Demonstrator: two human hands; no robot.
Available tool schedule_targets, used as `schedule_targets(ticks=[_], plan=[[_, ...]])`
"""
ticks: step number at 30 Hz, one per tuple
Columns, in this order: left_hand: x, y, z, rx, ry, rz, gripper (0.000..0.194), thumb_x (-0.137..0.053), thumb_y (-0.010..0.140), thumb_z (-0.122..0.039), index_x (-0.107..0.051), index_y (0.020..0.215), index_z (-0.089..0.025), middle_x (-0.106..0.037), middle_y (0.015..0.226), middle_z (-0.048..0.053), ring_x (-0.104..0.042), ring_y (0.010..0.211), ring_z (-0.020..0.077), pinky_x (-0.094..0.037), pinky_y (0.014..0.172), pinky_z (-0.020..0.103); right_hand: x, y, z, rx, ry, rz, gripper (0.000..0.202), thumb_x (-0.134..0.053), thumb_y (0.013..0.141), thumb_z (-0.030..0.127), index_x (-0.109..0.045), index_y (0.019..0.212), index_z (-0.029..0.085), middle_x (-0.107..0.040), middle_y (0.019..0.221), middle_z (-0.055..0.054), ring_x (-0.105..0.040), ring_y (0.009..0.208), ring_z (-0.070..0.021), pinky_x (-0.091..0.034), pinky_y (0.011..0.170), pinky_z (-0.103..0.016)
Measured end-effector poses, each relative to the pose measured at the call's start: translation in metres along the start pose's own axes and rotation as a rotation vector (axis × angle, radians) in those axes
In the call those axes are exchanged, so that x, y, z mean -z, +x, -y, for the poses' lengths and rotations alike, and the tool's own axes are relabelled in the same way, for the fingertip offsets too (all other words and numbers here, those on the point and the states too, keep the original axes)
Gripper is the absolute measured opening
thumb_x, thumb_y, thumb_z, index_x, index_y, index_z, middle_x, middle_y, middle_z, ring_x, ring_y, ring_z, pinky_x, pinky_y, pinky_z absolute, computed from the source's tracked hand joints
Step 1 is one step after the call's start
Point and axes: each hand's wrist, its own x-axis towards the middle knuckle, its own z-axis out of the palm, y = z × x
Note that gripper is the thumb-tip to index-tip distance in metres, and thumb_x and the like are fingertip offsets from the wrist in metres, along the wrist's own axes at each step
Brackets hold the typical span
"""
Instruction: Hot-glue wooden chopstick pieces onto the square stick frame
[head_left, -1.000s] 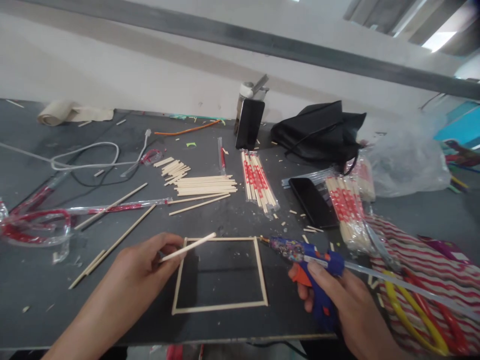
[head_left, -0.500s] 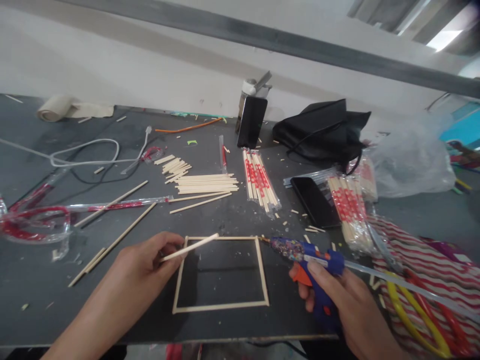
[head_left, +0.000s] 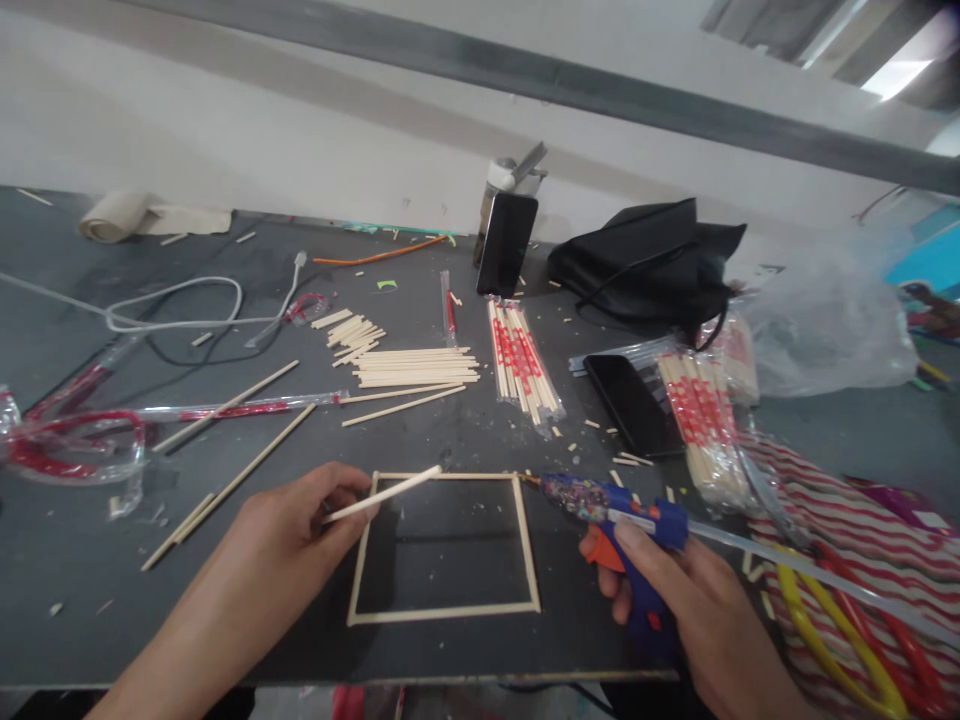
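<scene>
My left hand [head_left: 311, 520] pinches a short wooden stick [head_left: 401, 491], whose free end passes over the upper left part of a rectangular stick frame [head_left: 442, 609]. The frame lies flat near the table's front edge. In my right hand [head_left: 675, 590] is a blue glue gun [head_left: 641, 525] with an orange trigger and a clear glue stick in its back. Its nozzle points left, at the frame's upper right corner; whether they touch is hard to tell. Beyond the frame lie a row of long sticks [head_left: 416, 367] and a pile of short pieces [head_left: 352, 335].
Wrapped chopsticks [head_left: 521, 360], a dark phone [head_left: 634, 405] and another wrapped bundle [head_left: 701, 425] lie beyond the glue gun. A second phone [head_left: 508, 243] leans on a bottle, beside a black bag [head_left: 645, 260]. Yellow-handled scissors [head_left: 832, 630] rest on striped cloth [head_left: 810, 500] at right.
The camera view has shifted very slightly, moving the table items a little to the right. Both hands keep their hold on the stick and the glue gun.
</scene>
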Motion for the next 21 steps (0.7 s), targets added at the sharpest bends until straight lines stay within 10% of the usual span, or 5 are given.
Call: schedule_targets(ticks=[21], plan=[[-0.0021,0.0001,0.0020,-0.018,-0.007,-0.007,0.033,-0.052,0.082,-0.053,-0.062,0.099,-0.025,-0.072,0.085,0.000,-0.066,0.072,0.0187,-0.046,0.063,0.025,-0.0001,-0.0002,-0.0045,0.007,0.122,0.001,0.040,-0.064,0.076,0.057,-0.069,0.076,0.017,-0.064,0.057,-0.003,-0.057,0.046,-0.0122,-0.044,0.045,-0.021]])
